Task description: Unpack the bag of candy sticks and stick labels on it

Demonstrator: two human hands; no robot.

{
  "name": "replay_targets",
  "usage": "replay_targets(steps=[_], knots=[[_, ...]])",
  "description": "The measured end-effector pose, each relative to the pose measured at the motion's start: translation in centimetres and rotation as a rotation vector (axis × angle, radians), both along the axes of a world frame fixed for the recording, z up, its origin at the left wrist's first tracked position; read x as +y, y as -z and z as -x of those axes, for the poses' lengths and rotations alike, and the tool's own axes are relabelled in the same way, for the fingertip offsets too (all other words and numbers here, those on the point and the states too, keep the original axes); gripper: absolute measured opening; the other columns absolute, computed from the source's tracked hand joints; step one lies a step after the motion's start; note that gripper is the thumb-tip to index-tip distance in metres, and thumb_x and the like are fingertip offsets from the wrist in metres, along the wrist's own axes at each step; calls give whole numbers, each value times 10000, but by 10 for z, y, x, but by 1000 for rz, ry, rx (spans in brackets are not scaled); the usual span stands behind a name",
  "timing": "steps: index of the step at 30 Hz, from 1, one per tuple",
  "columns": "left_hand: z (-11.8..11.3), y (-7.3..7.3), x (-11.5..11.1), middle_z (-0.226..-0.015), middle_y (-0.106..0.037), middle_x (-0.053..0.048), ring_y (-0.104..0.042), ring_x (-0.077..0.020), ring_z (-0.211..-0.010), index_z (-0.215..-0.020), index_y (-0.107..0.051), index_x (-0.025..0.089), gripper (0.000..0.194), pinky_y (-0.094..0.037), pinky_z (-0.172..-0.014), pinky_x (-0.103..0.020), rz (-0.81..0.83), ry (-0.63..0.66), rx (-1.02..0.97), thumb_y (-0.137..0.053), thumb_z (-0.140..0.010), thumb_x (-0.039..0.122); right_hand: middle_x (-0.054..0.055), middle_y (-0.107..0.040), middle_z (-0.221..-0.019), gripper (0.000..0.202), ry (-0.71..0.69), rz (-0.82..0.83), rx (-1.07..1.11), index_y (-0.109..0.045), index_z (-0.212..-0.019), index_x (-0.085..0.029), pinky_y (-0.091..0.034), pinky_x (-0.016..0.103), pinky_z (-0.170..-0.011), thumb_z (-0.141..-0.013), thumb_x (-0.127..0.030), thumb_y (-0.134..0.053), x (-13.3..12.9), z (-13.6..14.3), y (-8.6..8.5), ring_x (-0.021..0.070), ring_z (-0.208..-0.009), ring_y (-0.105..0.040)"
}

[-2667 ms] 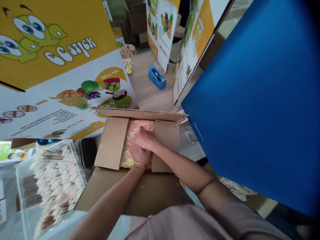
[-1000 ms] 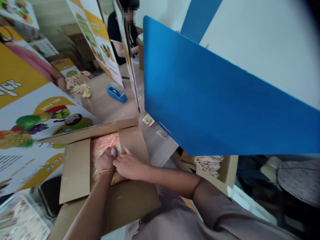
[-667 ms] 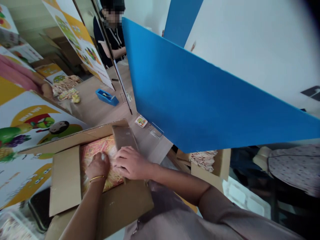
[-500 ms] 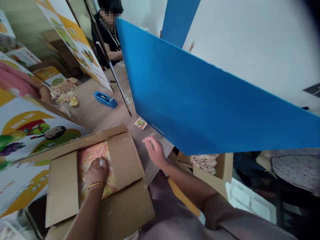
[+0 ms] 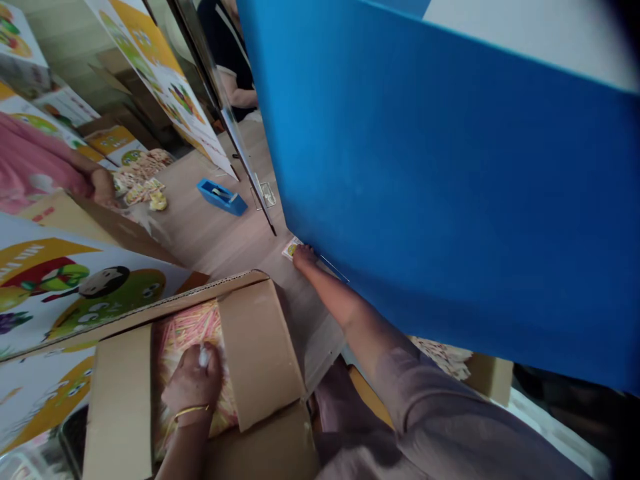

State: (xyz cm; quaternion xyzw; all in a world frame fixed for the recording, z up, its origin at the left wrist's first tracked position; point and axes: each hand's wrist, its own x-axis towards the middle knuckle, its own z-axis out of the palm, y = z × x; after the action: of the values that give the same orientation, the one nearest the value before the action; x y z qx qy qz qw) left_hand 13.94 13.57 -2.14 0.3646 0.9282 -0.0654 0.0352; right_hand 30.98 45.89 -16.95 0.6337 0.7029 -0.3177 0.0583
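Clamping my left fingers (image 5: 215, 363) on the bag (image 5: 193, 322) in the box (image 5: 257, 350), I can't tell if my right fingers (image 5: 301, 255) grip the packet (image 5: 289, 249) on the counter (image 5: 240, 247); overreaching could tug the bag open.

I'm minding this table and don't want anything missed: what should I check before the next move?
1. Left hand holding the bag's gathered plastic: ok.
2. Bag reachable between the carton's side flaps: ok.
3. Right hand's grip on the small printed packet: cannot tell, partly hidden.
4. Whole packet in sight: not ok, the right hand covers part.
5. Blue tape dispenser on the table: ok, apart from both hands.
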Motion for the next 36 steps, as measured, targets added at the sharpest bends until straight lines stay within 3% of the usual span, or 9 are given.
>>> replay_targets(steps=[5, 14, 24, 27, 31, 33, 36], knots=[[2, 5, -4, -855, -725, -85, -511, -188, -566, -949, -666, 205, 450, -193, -549, -293, -86, 33, 50, -366, -965, 540, 139, -514, -1486, 508, 79, 89, -114, -586, -1362, -166, -408, 541, -1122, -936, -422, -686, 7, 8, 17, 314, -1378, -472], [7, 14, -10, -779, -679, -80, -484, -177, -556, -901, -649, 199, 452, -190, -546, -282, -143, 72, 78, -355, -967, 537, 125, -581, -1378, 441, 221, 170, -191, -571, -1363, -169, -534, 499, -997, -981, -378, -643, 3, 34, 20, 263, -1197, -610], [6, 11, -8, -809, -707, -74, -493, -174, -576, -862, -630, 203, 422, -197, -542, -280, -169, 83, 78, -376, -973, 522, 127, -530, -1453, 497, 252, 57, -65, -560, -1385, -183, -461, 548, -1078, -963, -428, -652, -18, 33, 21, 301, -1307, -535], [5, 10, -7, -803, -703, -72, -484, -169, -567, -839, -617, 203, 420, -189, -539, -281, -158, 76, 73, -373, -975, 517, 154, -535, -1456, 487, 260, 55, -33, -542, -1399, -157, -440, 493, -1086, -957, -329, -655, -20, 37, 22, 297, -1326, -515], [4, 9, -7, -812, -703, -77, -484, -168, -559, -843, -608, 201, 416, -189, -539, -282, -148, 82, 86, -366, -979, 511, 208, -511, -1487, 434, 249, 0, 12, -487, -1448, -117, -335, 434, -1148, -1021, -150, -420, -30, 45, 22, 279, -1387, -451], [4, 7, -6, -822, -710, -82, -501, -173, -565, -838, -602, 203, 411, -199, -541, -282, -137, 84, 81, -367, -981, 508, 208, -537, -1462, 444, 236, -12, 36, -477, -1456, -116, -305, 434, -1165, -1027, -127, -362, -35, 49, 23, 268, -1378, -463], [3, 4, -5, -832, -718, -83, -528, -187, -576, -849, -605, 208, 395, -212, -539, -280, -104, 60, 70, -376, -976, 504, 209, -564, -1416, 432, 241, 15, 51, -491, -1438, -107, -378, 453, -1119, -1016, -198, -482, -33, 50, 25, 282, -1318, -520]])
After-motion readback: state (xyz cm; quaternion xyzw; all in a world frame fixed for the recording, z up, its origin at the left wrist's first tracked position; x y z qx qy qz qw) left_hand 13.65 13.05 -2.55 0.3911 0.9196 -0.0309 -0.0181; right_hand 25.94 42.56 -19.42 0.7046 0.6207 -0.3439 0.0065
